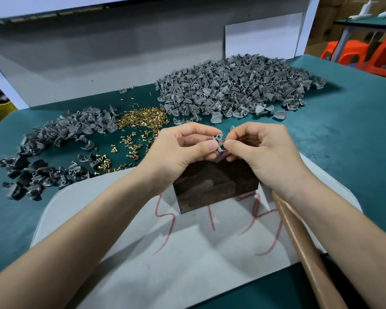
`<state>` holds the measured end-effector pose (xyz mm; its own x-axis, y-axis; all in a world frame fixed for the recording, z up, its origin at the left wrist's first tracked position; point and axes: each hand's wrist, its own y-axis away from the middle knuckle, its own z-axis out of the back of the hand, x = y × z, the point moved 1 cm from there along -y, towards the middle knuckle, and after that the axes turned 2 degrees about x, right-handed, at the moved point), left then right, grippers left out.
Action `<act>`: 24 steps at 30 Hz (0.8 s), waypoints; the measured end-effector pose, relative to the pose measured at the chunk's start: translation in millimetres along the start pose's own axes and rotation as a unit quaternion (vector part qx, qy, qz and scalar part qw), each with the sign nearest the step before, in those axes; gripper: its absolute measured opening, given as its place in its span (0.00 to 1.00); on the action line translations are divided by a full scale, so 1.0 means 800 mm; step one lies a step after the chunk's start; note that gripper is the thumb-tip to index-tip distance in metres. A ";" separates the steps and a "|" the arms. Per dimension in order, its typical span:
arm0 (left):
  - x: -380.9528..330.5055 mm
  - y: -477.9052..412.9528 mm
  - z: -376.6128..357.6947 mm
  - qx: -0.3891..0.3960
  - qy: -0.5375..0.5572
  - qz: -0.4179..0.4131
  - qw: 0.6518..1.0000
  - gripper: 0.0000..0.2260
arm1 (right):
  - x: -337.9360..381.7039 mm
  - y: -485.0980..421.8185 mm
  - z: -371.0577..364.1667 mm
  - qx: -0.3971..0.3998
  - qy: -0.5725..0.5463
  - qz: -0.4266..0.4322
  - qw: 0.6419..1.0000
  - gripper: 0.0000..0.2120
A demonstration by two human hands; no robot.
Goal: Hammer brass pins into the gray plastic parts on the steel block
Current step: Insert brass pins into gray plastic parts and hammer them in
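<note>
At frame centre, just above the block (214, 188), a part (218, 142) is pinched between the left hand (183, 150) and the right hand (263, 152), probably to seat a pin, though none shows. Loose pins (143, 118) lie at upper left, and the hammer handle (299, 239) waits at lower right.

I make out red hand-drawn marks (212, 219) on the pale grey flat sheet (187, 268): perhaps a 5 and a T. The rest is unreadable.
</note>
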<state>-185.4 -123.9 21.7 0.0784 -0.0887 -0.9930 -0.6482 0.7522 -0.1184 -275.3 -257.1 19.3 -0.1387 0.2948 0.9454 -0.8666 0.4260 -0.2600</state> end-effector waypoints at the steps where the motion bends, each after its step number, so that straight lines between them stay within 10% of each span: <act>1: 0.000 0.000 0.000 -0.001 0.001 0.000 1.000 0.11 | 0.000 0.000 0.000 -0.004 -0.007 -0.004 1.000 0.10; 24: -0.001 -0.001 -0.001 -0.008 0.017 0.006 1.000 0.11 | -0.004 0.001 0.000 -0.011 -0.074 -0.046 0.996 0.10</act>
<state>-185.5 -124.5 22.6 0.0445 -0.1016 -0.9938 -0.6616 0.7424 -0.1055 -275.4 -257.4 16.1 -0.1303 0.1254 0.9835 -0.8687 0.4637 -0.1742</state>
